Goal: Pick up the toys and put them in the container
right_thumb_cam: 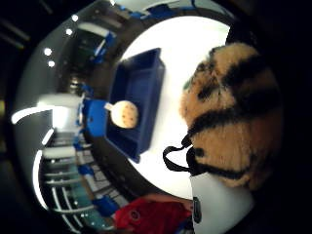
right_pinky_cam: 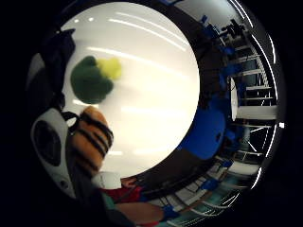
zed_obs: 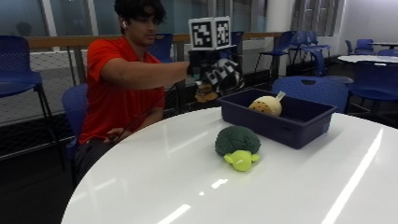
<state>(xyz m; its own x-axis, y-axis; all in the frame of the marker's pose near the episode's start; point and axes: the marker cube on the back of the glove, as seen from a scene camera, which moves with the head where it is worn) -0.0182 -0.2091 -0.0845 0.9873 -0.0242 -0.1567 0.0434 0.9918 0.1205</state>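
The grip point(zed_obs: 214, 74), the gloved right hand of a seated person in a red shirt point(zed_obs: 115, 88), is raised above the white bench point(zed_obs: 187, 186) with its fingers curled round a striped orange and black plush tiger point(zed_obs: 206, 95), which hangs partly below the glove; in the thumb side palm view the tiger point(right_thumb_cam: 234, 112) fills the space right against the palm, and in the little finger side palm view its striped body point(right_pinky_cam: 92, 137) lies close beside the hand's white plastic. Just beyond and below the grip, on the side away from the person, a blue bin point(zed_obs: 280, 119) rests on the bench, and inside it lies a round cream toy point(zed_obs: 266, 106) with dark speckles; the thumb side palm view shows the same bin point(right_thumb_cam: 139, 83) beneath the hand with the cream toy point(right_thumb_cam: 124, 114) in it. Below the grip and nearer the camera, a plush broccoli point(zed_obs: 238, 147) with a dark green head and yellow-green stalk lies on the bench, just beside the bin's near wall but apart from it; the little finger side palm view shows the broccoli point(right_pinky_cam: 92, 78) on the white top, well apart from the hand. The tiger is off the bench and outside the bin, near its rim on the person's side. Blue chairs point(zed_obs: 311, 88) stand behind the bench
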